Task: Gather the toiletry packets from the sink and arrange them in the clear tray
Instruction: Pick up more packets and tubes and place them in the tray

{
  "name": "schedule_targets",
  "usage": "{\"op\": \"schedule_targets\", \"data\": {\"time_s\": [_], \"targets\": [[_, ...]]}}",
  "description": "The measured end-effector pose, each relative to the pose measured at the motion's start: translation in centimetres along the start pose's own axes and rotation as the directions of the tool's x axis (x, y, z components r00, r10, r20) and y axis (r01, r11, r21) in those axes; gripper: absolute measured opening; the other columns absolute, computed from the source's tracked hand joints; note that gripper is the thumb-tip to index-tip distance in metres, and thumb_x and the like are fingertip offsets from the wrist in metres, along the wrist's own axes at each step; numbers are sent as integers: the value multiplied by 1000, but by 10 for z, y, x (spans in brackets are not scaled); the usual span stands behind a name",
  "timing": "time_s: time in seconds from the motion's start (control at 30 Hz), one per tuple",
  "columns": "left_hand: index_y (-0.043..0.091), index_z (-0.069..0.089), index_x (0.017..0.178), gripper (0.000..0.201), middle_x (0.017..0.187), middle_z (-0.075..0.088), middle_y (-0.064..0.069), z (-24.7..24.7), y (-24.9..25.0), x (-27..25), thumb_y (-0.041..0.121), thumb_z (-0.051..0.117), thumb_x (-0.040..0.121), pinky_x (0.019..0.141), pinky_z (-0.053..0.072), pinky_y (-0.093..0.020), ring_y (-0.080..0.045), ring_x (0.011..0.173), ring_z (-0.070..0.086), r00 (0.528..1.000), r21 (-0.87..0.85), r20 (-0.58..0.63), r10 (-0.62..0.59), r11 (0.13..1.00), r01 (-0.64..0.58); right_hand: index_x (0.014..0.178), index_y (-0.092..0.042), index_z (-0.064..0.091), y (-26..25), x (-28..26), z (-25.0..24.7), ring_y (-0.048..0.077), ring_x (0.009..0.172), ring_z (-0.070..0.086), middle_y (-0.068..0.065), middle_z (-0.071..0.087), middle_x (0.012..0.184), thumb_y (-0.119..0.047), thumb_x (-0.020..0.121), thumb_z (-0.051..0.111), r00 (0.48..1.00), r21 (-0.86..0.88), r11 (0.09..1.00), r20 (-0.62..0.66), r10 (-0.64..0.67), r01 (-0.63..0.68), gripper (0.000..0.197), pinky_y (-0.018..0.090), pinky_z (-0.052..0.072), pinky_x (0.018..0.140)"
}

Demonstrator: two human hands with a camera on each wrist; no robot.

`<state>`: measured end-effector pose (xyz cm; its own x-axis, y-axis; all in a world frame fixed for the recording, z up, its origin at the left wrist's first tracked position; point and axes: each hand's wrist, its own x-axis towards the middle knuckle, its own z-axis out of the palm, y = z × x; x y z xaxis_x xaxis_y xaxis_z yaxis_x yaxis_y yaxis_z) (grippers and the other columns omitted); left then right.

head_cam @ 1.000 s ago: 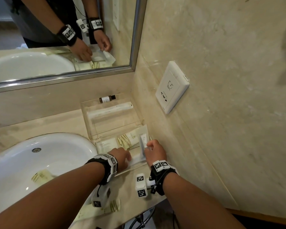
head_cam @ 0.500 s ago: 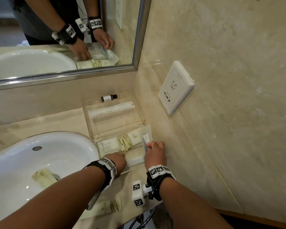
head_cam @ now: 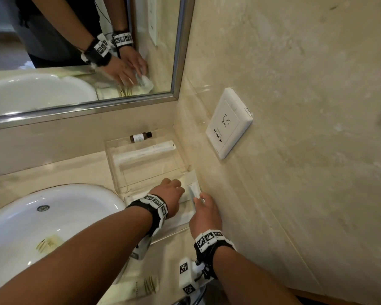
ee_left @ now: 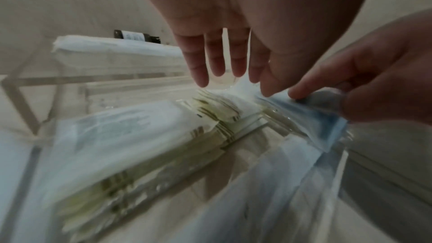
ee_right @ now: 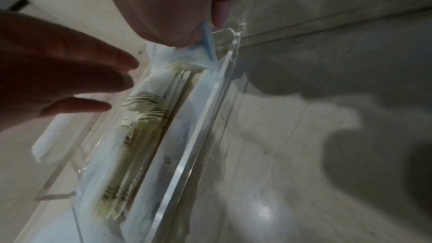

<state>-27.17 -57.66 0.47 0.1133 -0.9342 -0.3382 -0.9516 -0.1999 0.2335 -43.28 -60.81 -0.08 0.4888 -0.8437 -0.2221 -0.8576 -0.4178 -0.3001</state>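
The clear tray [head_cam: 117,170] stands on the counter in the corner, and several white and green-striped packets [ee_left: 210,110] lie in its near part. My left hand [head_cam: 171,191] reaches over them with straight fingers [ee_left: 198,66] touching the pile. My right hand [head_cam: 204,209] pinches a white and blue packet [head_cam: 193,187] upright at the tray's near right corner [ee_right: 230,43]. One striped packet [head_cam: 48,242] lies in the white sink [head_cam: 79,201]. Another packet [head_cam: 141,289] lies on the counter's front edge.
A long white packet [head_cam: 145,151] lies across the tray's far end, with a small brown bottle [head_cam: 140,137] behind it against the wall. A wall socket [head_cam: 228,123] sits on the right wall, and a mirror [head_cam: 79,51] hangs above.
My left hand has slid from the tray's near edge farther in, over the striped packets. My right hand has kept its pinch on the upright packet at the right corner.
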Motion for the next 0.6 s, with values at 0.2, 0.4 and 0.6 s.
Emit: {"op": "schedule_targets", "data": {"time_s": [0.2, 0.4, 0.6], "targets": [[20, 55, 117, 32, 118, 49, -3, 20, 1, 8, 28, 56, 86, 79, 52, -43, -29, 111, 44, 998, 113, 53, -21, 993, 15, 143, -12, 46, -3, 3, 0, 21, 148, 22, 1, 19, 164, -12, 90, 50, 994, -57, 998, 110, -16, 22, 54, 31, 20, 120], [16, 59, 111, 29, 117, 47, -4, 30, -5, 2, 23, 60, 82, 75, 53, -39, -28, 107, 43, 997, 136, 73, -36, 990, 26, 155, -10, 26, -10, 4, 6, 24, 153, 1, 6, 2, 168, -27, 93, 50, 977, -216, 975, 214, 0, 47, 69, 43, 10, 124], [19, 58, 115, 36, 121, 46, -1, 26, -1, 1, 27, 61, 81, 77, 45, -41, -27, 114, 41, 994, 158, 83, -71, 986, 57, 153, -15, 28, -20, 10, 0, 24, 150, 10, 5, -1, 167, -36, 91, 55, 993, -260, 964, 119, -18, 49, 70, 45, 22, 117]]}}
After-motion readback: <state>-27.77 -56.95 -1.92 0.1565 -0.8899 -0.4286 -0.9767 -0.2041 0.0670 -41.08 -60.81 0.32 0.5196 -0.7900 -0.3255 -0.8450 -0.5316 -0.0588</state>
